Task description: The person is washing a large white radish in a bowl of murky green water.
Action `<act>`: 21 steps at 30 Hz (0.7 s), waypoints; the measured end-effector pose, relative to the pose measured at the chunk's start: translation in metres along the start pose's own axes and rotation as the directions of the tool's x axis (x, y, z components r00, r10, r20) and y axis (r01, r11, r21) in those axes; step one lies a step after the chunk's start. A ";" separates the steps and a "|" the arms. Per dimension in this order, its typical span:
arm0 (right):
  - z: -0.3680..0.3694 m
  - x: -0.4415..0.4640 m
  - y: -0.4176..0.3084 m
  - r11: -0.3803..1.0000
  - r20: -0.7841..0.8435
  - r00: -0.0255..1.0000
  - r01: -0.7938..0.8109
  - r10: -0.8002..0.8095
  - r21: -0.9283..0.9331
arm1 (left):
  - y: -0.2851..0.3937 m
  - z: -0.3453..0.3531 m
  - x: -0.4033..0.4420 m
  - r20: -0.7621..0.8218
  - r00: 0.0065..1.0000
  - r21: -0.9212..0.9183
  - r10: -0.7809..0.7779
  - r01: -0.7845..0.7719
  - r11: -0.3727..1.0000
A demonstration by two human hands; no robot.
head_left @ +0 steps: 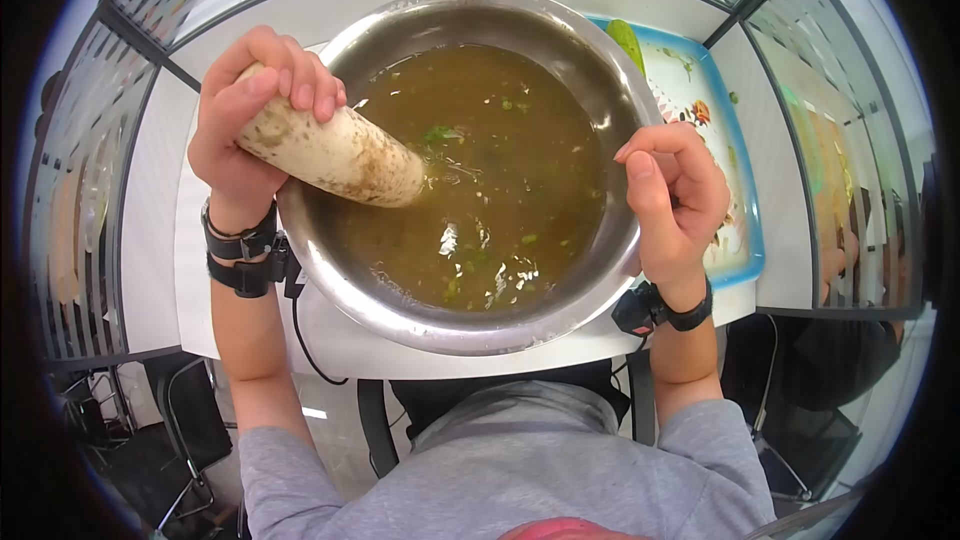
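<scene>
My left hand (262,110) is wrapped round a large white radish (335,150) with brown dirt marks. The radish slants down to the right, and its lower end meets the murky brown water (500,160) in a wide metal basin (470,338). Green bits and small pale flecks float on the water. At the basin's right rim is my right hand (678,195), its fingers curled in towards the thumb, with nothing visible in them. Whether it touches the rim I cannot tell. Both wrists wear black straps.
Right of the basin lies a blue-edged tray (745,175) with a floral pattern, partly covered by the basin. A green vegetable (626,43) rests at its back. Low partitions (790,155) enclose the white table (220,280). A black cable (300,335) hangs by my left wrist.
</scene>
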State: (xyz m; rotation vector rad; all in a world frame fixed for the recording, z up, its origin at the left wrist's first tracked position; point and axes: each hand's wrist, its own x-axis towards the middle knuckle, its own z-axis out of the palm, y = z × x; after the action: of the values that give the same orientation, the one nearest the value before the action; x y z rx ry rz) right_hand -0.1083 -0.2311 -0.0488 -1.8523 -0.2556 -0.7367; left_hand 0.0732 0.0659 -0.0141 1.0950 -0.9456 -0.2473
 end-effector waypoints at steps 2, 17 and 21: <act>0.001 0.000 -0.002 1.000 -0.005 1.000 -0.002 0.002 0.000 | 0.000 0.002 0.000 -0.010 1.000 0.047 -0.013 0.013 0.999; 0.001 0.000 -0.001 1.000 -0.005 1.000 0.002 -0.002 -0.017 | -0.009 -0.021 0.002 -0.217 0.974 -0.522 -0.062 -0.063 0.851; 0.000 -0.001 0.000 0.999 0.000 1.000 0.012 -0.012 -0.035 | -0.009 -0.024 0.002 -0.290 0.955 -0.618 -0.054 -0.144 0.773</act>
State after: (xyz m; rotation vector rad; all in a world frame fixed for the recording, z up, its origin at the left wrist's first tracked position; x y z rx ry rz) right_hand -0.1089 -0.2315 -0.0492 -1.8851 -0.2551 -0.7539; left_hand 0.0950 0.0759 -0.0241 0.4545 -0.5457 -0.3249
